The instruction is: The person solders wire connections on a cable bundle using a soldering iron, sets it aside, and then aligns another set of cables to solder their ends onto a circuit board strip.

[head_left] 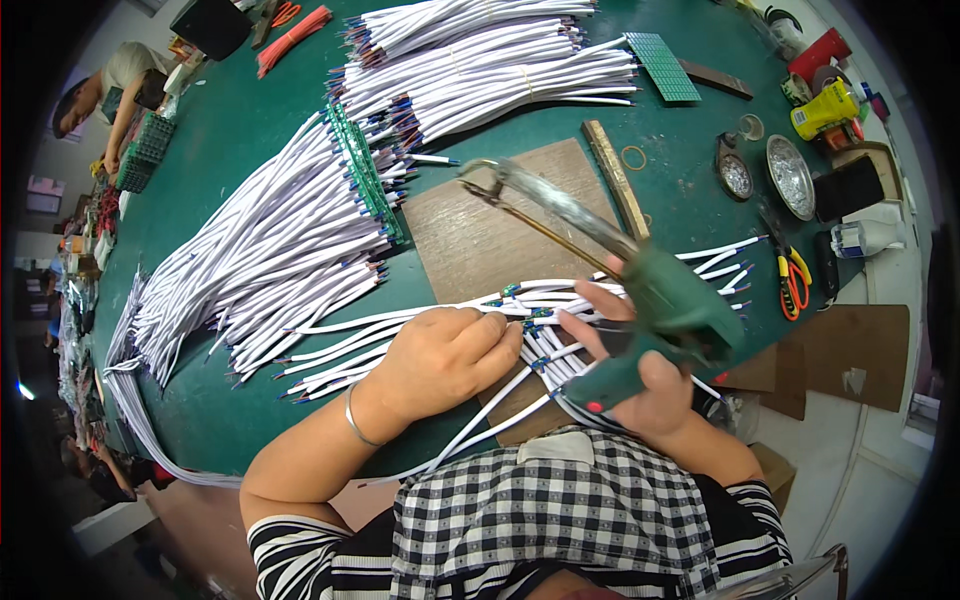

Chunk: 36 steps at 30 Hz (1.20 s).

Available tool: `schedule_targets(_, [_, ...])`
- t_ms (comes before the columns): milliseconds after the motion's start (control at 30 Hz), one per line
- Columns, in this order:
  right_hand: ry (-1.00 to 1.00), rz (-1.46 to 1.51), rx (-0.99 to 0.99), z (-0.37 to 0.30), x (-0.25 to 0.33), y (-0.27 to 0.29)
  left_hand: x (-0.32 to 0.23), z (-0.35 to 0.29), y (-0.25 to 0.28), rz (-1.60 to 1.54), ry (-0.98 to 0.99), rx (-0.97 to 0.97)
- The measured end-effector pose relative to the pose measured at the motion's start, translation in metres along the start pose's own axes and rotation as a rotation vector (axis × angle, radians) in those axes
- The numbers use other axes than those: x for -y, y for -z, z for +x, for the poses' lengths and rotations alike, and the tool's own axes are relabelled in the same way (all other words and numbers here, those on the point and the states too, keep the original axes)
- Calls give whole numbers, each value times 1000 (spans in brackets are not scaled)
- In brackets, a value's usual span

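My right hand [650, 395] grips a green soldering gun [690, 310], slightly blurred, with a long metal tip [550, 200] pointing up and left. The tip hangs over a brown wooden board [500, 235]. My left hand [445, 360] is closed, its thumb and forefinger pinched at a small green circuit board [540, 318] joined to white cables. What exactly lies between those fingers is partly hidden. More white cables [555, 372] with small boards on them spread under and between both hands.
A large pile of white cables [260, 245] lies left, with a green board strip [365, 170] across its ends. Tied cable bundles [490, 85] lie behind. A wooden bar [615, 180], metal dish [790, 178], orange-handled pliers [793, 280] and yellow bottle [825, 110] are right. Another person [120, 85] works far left.
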State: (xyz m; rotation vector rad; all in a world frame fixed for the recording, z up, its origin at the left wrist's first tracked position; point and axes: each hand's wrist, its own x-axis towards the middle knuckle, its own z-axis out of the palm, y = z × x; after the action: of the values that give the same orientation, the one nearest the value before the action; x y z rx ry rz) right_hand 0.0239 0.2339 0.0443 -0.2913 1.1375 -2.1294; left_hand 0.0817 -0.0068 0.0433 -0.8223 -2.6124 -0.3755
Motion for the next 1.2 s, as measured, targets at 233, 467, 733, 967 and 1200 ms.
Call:
schedule_targets(233, [2, -1102, 18, -83, 32, 31, 10, -4, 1, -26, -81, -17])
schedule_targets(467, [195, -1406, 4, -80, 27, 14, 20, -3, 3, -108, -129, 36])
schedule_targets(733, [162, -1564, 79, -70, 35, -1, 26, -2, 1, -171, -147, 15])
schedule_targets(967, [184, -1558, 125, -75, 37, 4, 27, -2, 0, -169, -169, 5])
schedule_targets(1200, [300, -1643, 123, -79, 36, 3, 28, -2, 1, -150, -179, 40])
